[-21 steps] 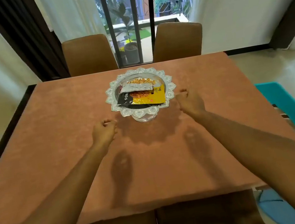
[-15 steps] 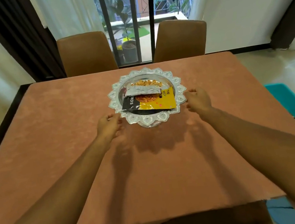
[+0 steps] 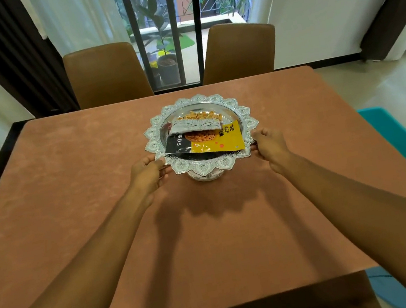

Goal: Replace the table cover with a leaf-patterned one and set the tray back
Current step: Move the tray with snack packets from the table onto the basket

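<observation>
Silver tray (image 3: 198, 100) holds snack packets (image 3: 218, 141); both hands (image 3: 146, 172) (image 3: 271, 146) grip its rim.

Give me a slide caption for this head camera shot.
Left hand and right hand grip the silver tray of snack packets on the brown table cover.

Two brown chairs (image 3: 107, 73) face a barred window (image 3: 165, 25).

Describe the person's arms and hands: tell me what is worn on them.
Both arms are bare up to the picture's edge: no sleeve shows. The left hand and the right hand wear no gloves. Neither wrist carries a watch, bracelet or band, and no ring shows on what is visible of either hand.
</observation>
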A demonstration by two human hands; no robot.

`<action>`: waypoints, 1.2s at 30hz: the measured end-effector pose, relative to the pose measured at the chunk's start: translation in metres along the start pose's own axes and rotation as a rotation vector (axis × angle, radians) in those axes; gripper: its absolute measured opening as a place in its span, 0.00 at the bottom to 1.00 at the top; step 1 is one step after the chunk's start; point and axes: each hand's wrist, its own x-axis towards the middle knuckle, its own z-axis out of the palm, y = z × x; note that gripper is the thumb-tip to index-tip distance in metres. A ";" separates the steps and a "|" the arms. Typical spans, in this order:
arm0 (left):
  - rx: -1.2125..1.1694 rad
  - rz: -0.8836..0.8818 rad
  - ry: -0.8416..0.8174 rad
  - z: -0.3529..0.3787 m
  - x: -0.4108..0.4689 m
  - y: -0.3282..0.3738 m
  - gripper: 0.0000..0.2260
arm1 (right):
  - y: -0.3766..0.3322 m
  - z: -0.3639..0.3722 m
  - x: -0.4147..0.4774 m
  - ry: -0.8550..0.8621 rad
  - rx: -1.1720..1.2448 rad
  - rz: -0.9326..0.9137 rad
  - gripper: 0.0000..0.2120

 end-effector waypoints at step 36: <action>0.012 -0.082 -0.507 0.507 -0.348 -0.131 0.07 | 0.152 -0.658 -0.148 0.331 0.229 -0.010 0.06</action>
